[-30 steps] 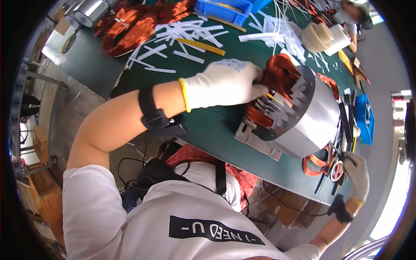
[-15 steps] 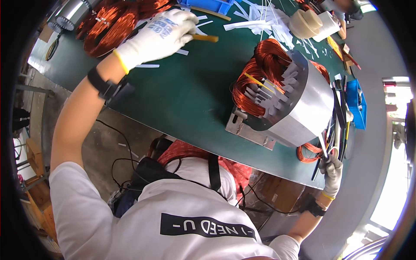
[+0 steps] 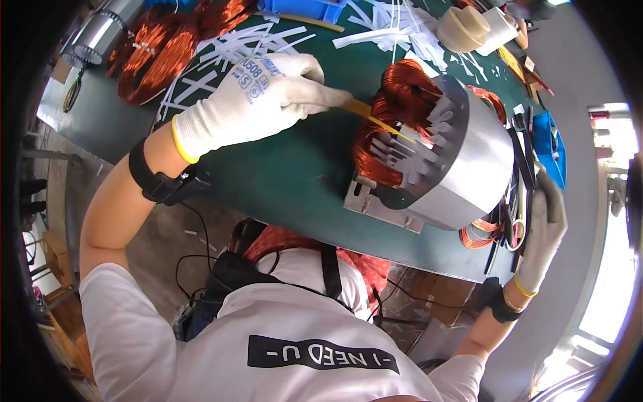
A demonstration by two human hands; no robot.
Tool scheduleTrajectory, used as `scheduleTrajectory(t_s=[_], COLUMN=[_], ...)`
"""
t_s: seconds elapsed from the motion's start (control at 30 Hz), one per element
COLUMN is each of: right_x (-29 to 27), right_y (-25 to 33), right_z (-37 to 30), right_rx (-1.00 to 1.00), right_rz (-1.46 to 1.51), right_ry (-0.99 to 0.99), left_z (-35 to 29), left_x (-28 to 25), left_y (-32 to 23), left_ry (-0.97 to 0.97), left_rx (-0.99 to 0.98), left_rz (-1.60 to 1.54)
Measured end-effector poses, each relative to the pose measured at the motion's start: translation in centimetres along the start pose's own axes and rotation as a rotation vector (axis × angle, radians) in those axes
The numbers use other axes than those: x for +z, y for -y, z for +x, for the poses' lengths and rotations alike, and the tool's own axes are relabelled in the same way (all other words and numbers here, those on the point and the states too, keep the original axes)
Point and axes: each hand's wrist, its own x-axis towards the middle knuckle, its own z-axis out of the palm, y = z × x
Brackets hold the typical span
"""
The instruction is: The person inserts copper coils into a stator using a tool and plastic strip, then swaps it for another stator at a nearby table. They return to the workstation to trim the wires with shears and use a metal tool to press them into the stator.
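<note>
My left hand (image 3: 268,100), in a white knit glove, pinches a flat amber stick (image 3: 360,108). The stick's tip reaches the near-left side of a motor stator (image 3: 472,154), a silver metal shell with copper wire coils (image 3: 405,90) bulging from its open face. White paper strips (image 3: 418,164) poke out of its slots, and a thin yellow strip (image 3: 390,127) lies across the coils. On the stator's right, my right hand (image 3: 544,231), also gloved, stretches its fingers toward the long dark tools (image 3: 524,157); I see nothing held in it.
The stator rests on a metal bracket (image 3: 382,209) on the green table (image 3: 281,181). Loose copper coils (image 3: 157,57) and white strips (image 3: 201,84) lie at the far left. A blue tray (image 3: 308,8), tape rolls (image 3: 462,30) and a blue bin (image 3: 549,149) line the edges.
My left hand has moved right and nearer with the amber stick, bringing it up to the stator's coils. My right hand has let go of a slim tool and moved farther away along the table's right side.
</note>
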Motion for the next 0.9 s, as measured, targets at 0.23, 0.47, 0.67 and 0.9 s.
scheduleTrajectory(t_s=[0.23,0.47,0.67,0.9], right_x=[4.2,7.0,7.0,7.2], right_y=[12.6,13.1,13.0,12.9], right_z=[3.4,5.1,5.3,5.6], right_rx=[-0.467,-0.652,-0.688,-0.885], right_rz=[0.159,0.099,0.053,0.044], right_ry=[0.208,0.558,0.523,0.493], left_z=[1.4,1.9,3.2,3.0], left_x=[-1.7,-1.5,0.3,0.8], left_y=[-0.8,-3.0,-4.5,-6.2], left_ry=[0.1,0.11,0.172,0.111], left_rx=[0.101,0.201,0.095,0.118], left_rz=[0.203,0.551,0.447,0.544])
